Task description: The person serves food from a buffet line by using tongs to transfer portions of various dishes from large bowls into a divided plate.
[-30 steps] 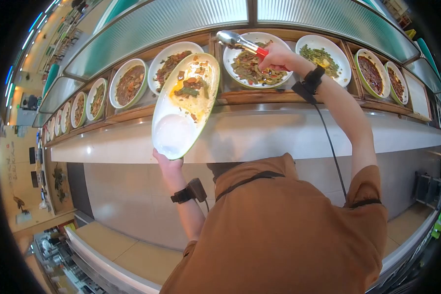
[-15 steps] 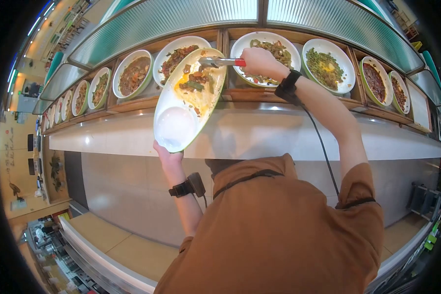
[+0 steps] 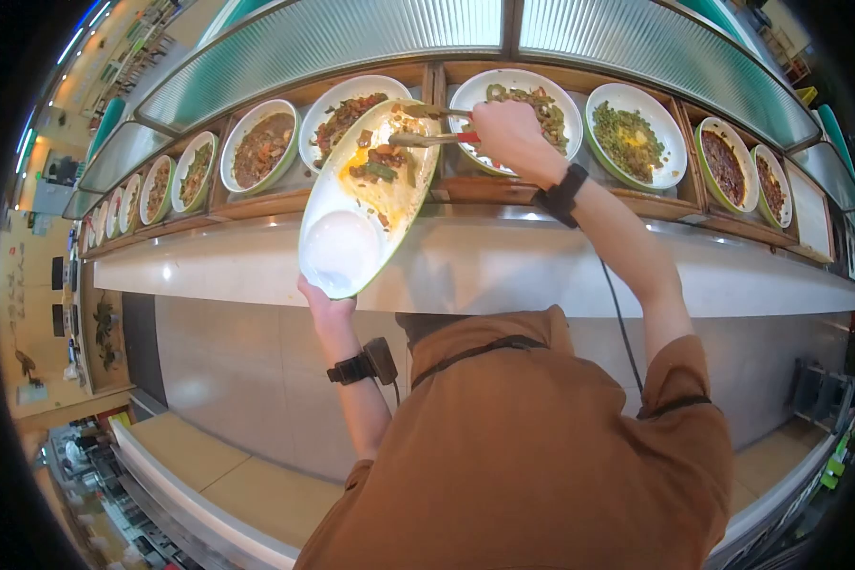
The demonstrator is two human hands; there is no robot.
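My left hand (image 3: 329,302) grips the near end of a long white serving dish (image 3: 320,214) with a green outside, tilted above the counter's edge. Chopped meat and green pepper pieces (image 3: 380,166) lie in yellowish oil toward its far end, and a round pale patch shows at the near end. Closed around red-handled metal tongs (image 3: 426,140) is my right hand (image 3: 513,138). The tongs' jaws are spread apart over the dish's far end, with no food visible between them. Beneath the right hand sits a white bowl of green pepper food (image 3: 548,119).
A row of food bowls stands in a wooden frame (image 3: 503,190), including brown stew (image 3: 263,149), chopped greens (image 3: 627,142) and dark red sauce (image 3: 722,169). Ribbed glass panels (image 3: 351,57) rise behind. A pale counter ledge (image 3: 541,256) runs along the front.
The tongs have opened, their jaws now spread apart over the dish. My right forearm and elbow have shifted slightly left. The left hand and dish are nearly unmoved.
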